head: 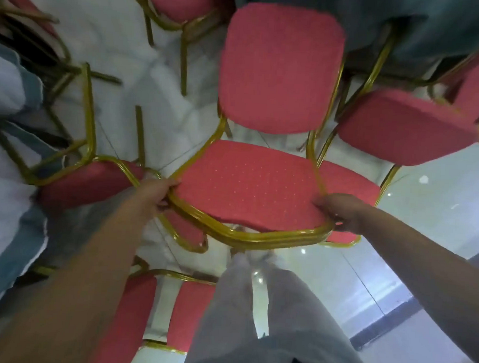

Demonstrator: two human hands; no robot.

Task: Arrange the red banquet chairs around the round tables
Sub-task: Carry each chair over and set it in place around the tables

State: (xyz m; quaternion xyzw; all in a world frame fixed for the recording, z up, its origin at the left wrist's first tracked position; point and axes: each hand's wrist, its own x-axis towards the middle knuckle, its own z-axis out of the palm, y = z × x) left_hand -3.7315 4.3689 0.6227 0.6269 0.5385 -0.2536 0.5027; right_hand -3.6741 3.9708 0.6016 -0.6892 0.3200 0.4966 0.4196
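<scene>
A: Hands, status?

B: Left hand (154,195) grips the gold frame at the backrest's left edge. Right hand (339,211) grips the right edge, fingers curled round on both sides.

A: Chair posn?

B: Red chair (280,69) is dead ahead, between both hands. Its seat points away from the person, twd the teal-clothed table (408,18). Seat front near the cloth or under it — can't tell which. Right neighbour chair (402,126) just beside; left neighbour chair (85,181) close.

A: Judgement?

B: Hands approx. equally near. Next move prob. a straight push fwd along the seat axis — side clearance tight.
</scene>
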